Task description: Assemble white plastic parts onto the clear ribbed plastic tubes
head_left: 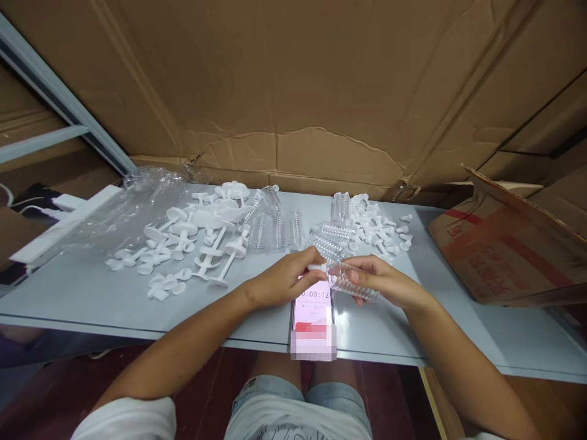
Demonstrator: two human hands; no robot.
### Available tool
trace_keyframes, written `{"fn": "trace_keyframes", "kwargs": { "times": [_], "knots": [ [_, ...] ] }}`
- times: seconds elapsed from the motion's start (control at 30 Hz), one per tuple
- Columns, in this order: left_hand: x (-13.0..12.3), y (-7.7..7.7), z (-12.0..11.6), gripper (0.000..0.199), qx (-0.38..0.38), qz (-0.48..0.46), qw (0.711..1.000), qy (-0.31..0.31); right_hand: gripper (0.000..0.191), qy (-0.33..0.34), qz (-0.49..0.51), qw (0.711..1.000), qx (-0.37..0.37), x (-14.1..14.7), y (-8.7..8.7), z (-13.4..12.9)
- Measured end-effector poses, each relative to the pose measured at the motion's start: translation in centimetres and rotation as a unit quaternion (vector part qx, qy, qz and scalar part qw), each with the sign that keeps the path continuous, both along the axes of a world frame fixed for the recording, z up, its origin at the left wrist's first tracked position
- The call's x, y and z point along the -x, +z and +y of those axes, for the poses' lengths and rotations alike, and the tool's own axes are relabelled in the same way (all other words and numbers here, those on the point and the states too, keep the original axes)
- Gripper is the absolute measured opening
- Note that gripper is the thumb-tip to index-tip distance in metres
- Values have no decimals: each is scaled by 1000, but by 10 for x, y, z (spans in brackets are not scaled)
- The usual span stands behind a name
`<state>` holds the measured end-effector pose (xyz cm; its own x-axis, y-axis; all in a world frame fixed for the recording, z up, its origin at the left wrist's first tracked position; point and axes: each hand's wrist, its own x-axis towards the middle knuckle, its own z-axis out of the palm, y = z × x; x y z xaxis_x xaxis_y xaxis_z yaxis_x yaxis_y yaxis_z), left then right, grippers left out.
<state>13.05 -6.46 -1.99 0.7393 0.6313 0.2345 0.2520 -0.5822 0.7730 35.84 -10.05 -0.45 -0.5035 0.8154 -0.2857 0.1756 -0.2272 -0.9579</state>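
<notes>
My right hand (385, 281) grips a clear ribbed plastic tube (355, 282), held sideways just above the table. My left hand (287, 278) pinches a small white plastic piece (317, 267) at the tube's left end. Both hands hover over a phone (312, 311) lying at the table's near edge, its screen showing a timer. A pile of white plunger-like parts (197, 238) lies to the left. Clear ribbed tubes (279, 229) stand and lie in the middle. Small white caps (378, 229) are scattered behind my right hand.
The pale table (92, 293) is backed by a wall of brown cardboard (298, 91). A clear plastic bag (132, 208) lies at the back left. A cardboard box with red print (509, 250) sits at the right. My knees show below the table edge.
</notes>
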Motion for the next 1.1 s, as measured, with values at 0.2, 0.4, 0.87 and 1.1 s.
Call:
{"fn": "trace_keyframes", "kwargs": {
  "times": [0.2,0.4,0.87,1.1],
  "knots": [
    [1,2,8,16,8,48,999,21,35,10,-83,991,-109,3,-12,1],
    [5,6,9,22,24,25,999,28,32,40,-127,971,-200,2,-7,1],
    [70,27,-5,44,-222,276,887,298,32,-215,26,969,-119,2,-15,10],
    [122,-16,-3,42,-220,282,876,324,35,-194,27,972,-133,14,-17,8]
  ]
}}
